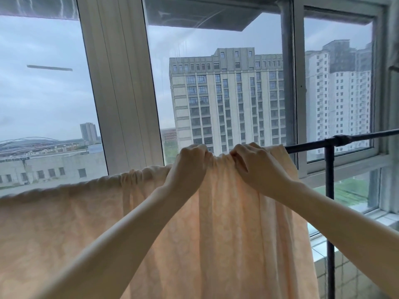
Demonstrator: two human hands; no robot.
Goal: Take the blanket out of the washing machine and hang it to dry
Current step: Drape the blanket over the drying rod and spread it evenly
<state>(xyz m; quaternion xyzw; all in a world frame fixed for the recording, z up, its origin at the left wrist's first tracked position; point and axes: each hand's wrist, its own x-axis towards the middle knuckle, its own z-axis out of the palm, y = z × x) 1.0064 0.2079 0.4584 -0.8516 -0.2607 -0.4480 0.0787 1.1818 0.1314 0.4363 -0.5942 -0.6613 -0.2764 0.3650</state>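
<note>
A pale peach blanket (226, 223) hangs over a black horizontal rail (311, 146) in front of the window. It is draped from the far left to just left of the rail's upright post, with bunched folds along the top. My left hand (190, 164) grips the gathered top edge on the rail. My right hand (252, 164) grips the top edge just to its right, and a small ruffle of fabric sits between the two hands. The washing machine is out of view.
The rail's black upright post (330, 212) stands at the right, close to the window sill (386, 216). Large window panes with white frames (121, 87) are right behind the rail. Tiled wall shows below the sill at the lower right.
</note>
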